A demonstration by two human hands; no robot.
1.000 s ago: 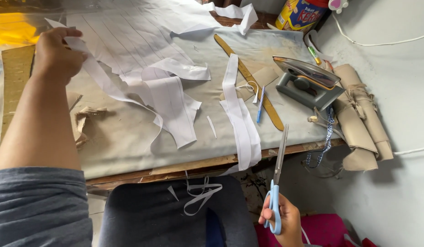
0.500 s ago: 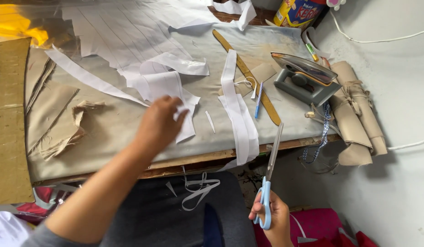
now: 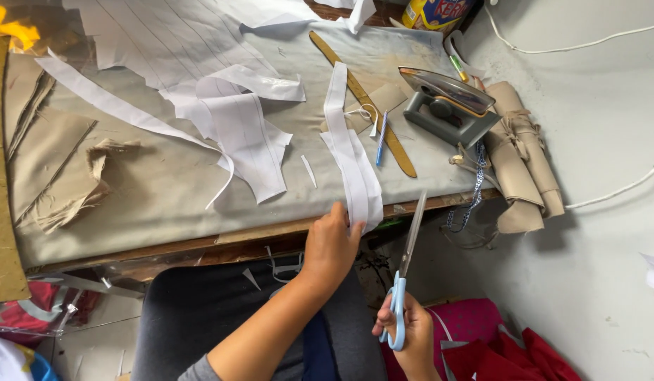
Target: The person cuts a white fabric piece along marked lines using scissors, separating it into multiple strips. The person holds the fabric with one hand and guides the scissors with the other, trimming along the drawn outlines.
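While the fingers (image 3: 339, 212) of the left hand (image 3: 332, 247) pinch the lower end of the folded white fabric strips (image 3: 352, 159) at the near edge of the surface (image 3: 165, 204), the right hand (image 3: 412, 339) sits lower, beside the lap, its fingers curled through the light-blue handles of the scissors (image 3: 406, 271) — blades together, pointing up toward the strips but apart from them. These strips run from the edge back across the grey-covered surface, just beside a blue pen (image 3: 380, 139) and a long wooden ruler (image 3: 362, 99). Further left lie wider white fabric pieces (image 3: 239, 127) and tan scraps (image 3: 66, 176). An iron (image 3: 447, 106) rests at the right — next to rolled tan cloth (image 3: 521, 162).
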